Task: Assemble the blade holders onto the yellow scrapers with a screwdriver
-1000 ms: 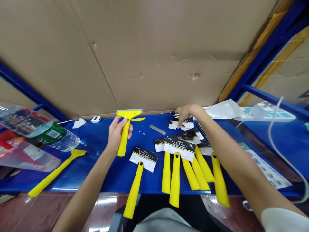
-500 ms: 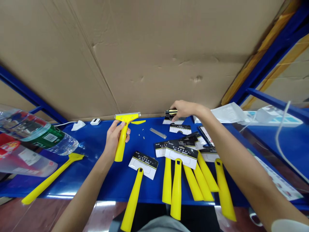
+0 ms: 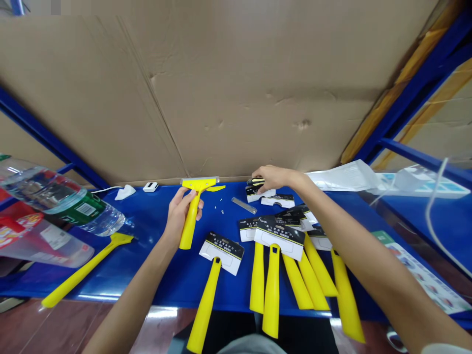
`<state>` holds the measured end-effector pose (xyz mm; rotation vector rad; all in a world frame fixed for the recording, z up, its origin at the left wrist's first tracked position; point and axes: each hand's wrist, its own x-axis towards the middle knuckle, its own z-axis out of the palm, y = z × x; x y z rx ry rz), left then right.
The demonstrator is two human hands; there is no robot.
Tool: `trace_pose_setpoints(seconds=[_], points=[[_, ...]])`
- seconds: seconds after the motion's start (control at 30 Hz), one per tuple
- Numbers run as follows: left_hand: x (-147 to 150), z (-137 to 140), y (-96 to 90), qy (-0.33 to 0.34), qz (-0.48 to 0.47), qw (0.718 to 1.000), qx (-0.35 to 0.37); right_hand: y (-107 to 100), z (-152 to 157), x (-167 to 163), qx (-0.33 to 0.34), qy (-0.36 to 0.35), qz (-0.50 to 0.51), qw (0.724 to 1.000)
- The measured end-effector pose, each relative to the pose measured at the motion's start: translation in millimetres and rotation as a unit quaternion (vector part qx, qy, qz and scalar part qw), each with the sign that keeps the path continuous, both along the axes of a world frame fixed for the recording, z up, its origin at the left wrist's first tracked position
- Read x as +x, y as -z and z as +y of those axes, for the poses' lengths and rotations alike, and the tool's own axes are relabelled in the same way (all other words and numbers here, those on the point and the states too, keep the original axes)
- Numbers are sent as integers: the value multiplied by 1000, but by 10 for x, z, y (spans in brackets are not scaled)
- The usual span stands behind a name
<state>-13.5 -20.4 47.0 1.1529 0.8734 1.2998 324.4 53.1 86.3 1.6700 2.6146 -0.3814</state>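
A yellow scraper is in my left hand, its fingers closed round the neck. A clear cover runs along the scraper's head, which has two screws in it. At the back of the blue table, my right hand is closed on a screwdriver with a black-and-yellow handle; its shaft is hidden. Right under it lies a black-and-white header card, and a second card is beside that. Between the hands are a clear strip, small loose screws and a small yellow piece.
Several carded yellow scrapers lie at the front right, handles over the edge. One more carded scraper is nearer the middle. To the left are a bare yellow scraper, a water bottle and a plastic jug. Cardboard walls the back.
My right hand has lowered the screwdriver slightly and brought it left onto the card. My left hand still grips the scraper. The whole view has shifted a little.
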Motion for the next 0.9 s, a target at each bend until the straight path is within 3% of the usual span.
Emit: trace_pose_setpoints(seconds=[0.43,0.9], points=[[8,-5,11,9,8,1000,-13,74,41,1,-9,75,-81,994],[-7,16,26,7,12,1000,-13,-118,-55,17,-10,16,-28,999]])
